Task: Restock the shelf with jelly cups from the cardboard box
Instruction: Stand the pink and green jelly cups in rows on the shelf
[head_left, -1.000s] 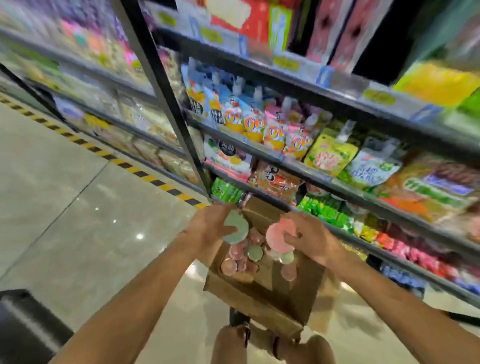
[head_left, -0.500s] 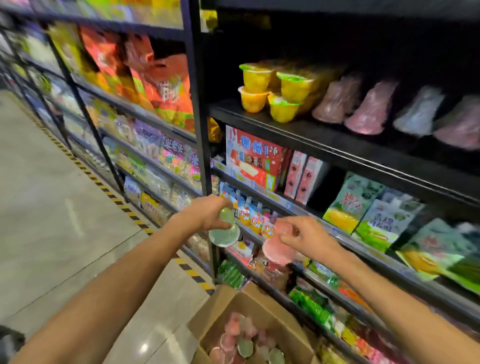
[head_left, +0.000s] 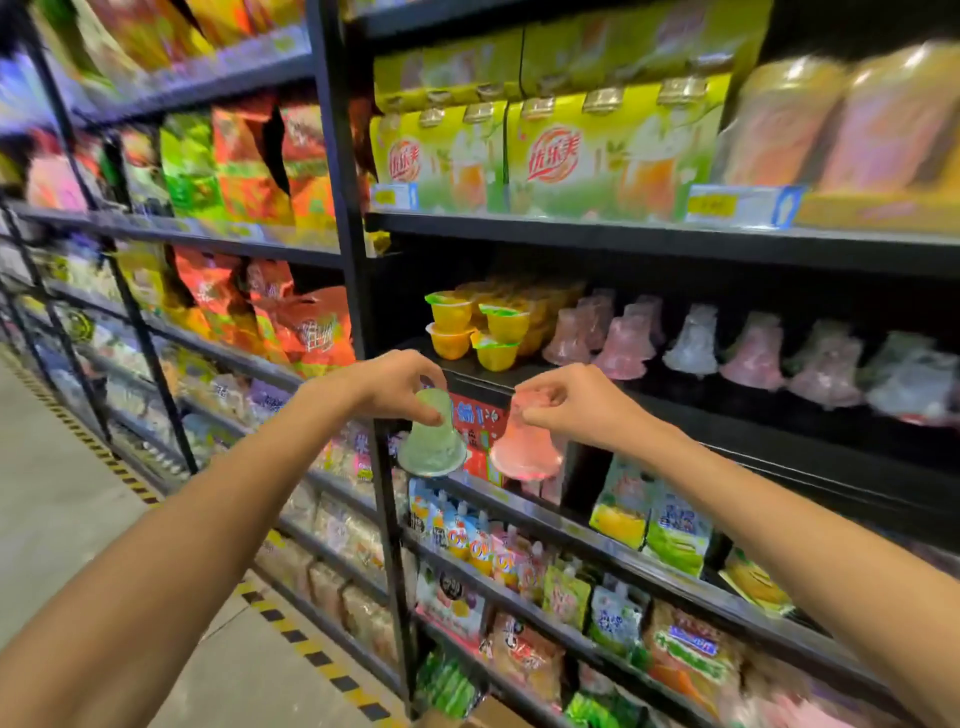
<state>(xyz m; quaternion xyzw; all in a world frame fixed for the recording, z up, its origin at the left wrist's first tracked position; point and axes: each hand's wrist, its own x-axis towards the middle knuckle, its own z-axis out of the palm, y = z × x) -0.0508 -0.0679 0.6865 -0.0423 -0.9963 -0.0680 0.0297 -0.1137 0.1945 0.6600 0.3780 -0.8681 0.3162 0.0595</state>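
Note:
My left hand (head_left: 397, 387) pinches a green jelly cup (head_left: 432, 441) by its narrow top, its wide base hanging down. My right hand (head_left: 569, 405) pinches a pink jelly cup (head_left: 524, 447) the same way. Both cups hang just in front of and below the edge of the black shelf (head_left: 727, 415). On that shelf stand rows of pink, clear and greenish jelly cups (head_left: 748, 353), with stacked yellow cups (head_left: 483, 327) at its left end. Only a corner of the cardboard box (head_left: 493, 714) shows at the bottom edge.
A black upright post (head_left: 353, 291) splits the shelving just left of the cups. Yellow-green drink packs (head_left: 545, 161) fill the shelf above; pouches and bags (head_left: 519, 551) fill the shelves below. The aisle floor (head_left: 57, 519) with a yellow-black stripe lies to the left.
Both hands rose from the box with a cup each, up to the jelly shelf's edge. The view tilted upward, so the box has nearly dropped out of sight.

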